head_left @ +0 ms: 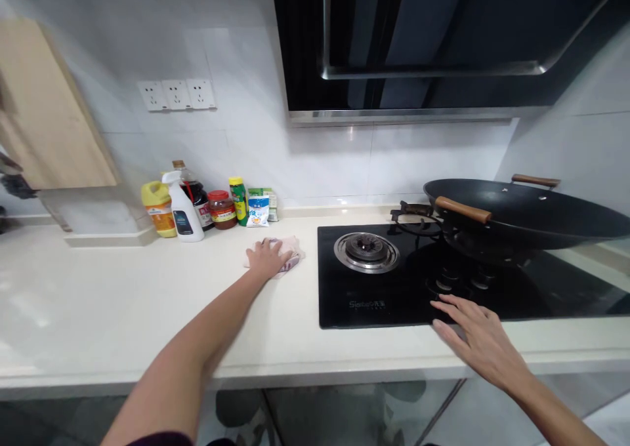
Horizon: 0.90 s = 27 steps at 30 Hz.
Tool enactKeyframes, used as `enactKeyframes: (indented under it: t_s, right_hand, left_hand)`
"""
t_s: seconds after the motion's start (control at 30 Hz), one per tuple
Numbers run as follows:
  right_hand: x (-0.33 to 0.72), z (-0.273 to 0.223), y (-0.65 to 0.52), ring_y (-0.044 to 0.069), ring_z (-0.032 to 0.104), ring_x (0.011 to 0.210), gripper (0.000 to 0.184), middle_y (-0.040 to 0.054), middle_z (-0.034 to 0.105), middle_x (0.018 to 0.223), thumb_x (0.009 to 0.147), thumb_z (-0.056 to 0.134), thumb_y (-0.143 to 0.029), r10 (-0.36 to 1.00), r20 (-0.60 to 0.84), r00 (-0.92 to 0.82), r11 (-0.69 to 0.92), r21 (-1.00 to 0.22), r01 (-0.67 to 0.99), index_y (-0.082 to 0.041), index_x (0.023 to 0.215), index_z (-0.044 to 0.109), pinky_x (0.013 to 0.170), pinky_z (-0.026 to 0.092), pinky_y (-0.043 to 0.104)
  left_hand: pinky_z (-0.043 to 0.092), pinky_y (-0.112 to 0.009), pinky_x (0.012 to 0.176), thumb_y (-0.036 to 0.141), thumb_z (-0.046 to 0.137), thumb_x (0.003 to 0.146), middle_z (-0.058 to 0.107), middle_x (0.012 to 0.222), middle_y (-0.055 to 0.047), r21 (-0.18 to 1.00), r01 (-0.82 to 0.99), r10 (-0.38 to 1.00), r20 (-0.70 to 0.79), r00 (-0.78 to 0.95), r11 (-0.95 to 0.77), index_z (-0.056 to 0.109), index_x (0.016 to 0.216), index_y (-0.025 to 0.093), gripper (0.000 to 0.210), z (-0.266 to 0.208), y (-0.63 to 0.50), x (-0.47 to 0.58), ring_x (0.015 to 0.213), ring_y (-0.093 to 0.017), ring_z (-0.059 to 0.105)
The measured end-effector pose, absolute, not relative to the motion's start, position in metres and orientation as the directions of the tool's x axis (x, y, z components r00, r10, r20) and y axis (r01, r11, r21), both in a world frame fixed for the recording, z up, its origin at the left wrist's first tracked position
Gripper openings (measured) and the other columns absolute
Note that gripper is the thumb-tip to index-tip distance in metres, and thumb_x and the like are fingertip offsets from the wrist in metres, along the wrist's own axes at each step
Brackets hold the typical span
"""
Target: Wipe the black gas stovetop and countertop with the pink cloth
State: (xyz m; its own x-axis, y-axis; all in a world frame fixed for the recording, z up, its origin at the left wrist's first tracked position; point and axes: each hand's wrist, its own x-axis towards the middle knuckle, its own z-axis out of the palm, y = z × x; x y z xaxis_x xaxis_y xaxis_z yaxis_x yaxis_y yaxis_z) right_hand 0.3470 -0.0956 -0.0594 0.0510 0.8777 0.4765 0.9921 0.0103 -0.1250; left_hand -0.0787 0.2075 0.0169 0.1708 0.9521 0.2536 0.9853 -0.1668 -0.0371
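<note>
A pale pinkish cleaning cloth (294,254) with darker purple patches lies crumpled on the white countertop (211,321), left of the cooktop. My left hand (266,260) presses it down from above, its fingers bent over the fabric, so part of the cloth is hidden underneath. Over the front edge of the black glass gas cooktop (388,308), near the control knobs (447,279), is my right hand (475,334). It holds nothing, and its fingers are apart; whether the fingertips touch the glass I cannot tell.
A large wok (531,213) with wooden handles covers the right burner. The left burner (367,248) is uncovered; a loose black pot stand (416,220) sits behind. Along the wall stand a spray bottle (184,210), a yellow jug (160,210), a red-lidded jar (222,210) and seasoning packets (258,211).
</note>
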Motion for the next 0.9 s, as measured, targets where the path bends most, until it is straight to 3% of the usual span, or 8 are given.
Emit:
enactKeyframes:
  t_s: [0.33,0.53,0.9]
  right_hand:
    - [0.342,-0.054,-0.097,0.028,0.054,0.131,0.046,0.0043,0.061,0.140,0.097,0.044,-0.060,0.864,0.497,0.085,-0.010,-0.153,0.988,-0.033,0.127,0.067,0.104,0.040,0.050]
    - [0.343,-0.056,-0.097,0.028,0.055,0.129,0.050,0.0060,0.062,0.140,0.097,0.041,-0.060,0.860,0.504,0.081,-0.013,-0.138,0.990,-0.031,0.127,0.067,0.104,0.040,0.050]
    - [0.350,-0.065,-0.097,0.028,0.053,0.133,0.054,0.0063,0.058,0.145,0.097,0.033,-0.055,0.872,0.486,0.055,-0.014,-0.089,0.996,-0.028,0.132,0.064,0.106,0.039,0.049]
  left_hand:
    - [0.036,-0.058,0.095,0.062,0.031,0.099,0.055,0.143,-0.011,-0.036,0.950,0.913,0.265,0.309,-0.311,0.060,0.135,0.038,0.052,0.010,0.173,-0.009,0.123,-0.038,0.046]
    - [0.037,-0.057,0.094,0.056,0.037,0.101,0.055,0.142,-0.011,-0.082,0.892,0.841,0.305,0.447,-0.444,0.062,0.134,0.033,0.047,0.005,0.085,-0.028,0.123,-0.037,0.045]
    - [0.042,-0.051,0.093,0.066,0.049,0.095,0.058,0.141,-0.009,-0.127,0.748,0.672,0.360,0.647,-0.652,0.064,0.127,0.030,0.050,-0.001,-0.055,-0.092,0.127,-0.034,0.049]
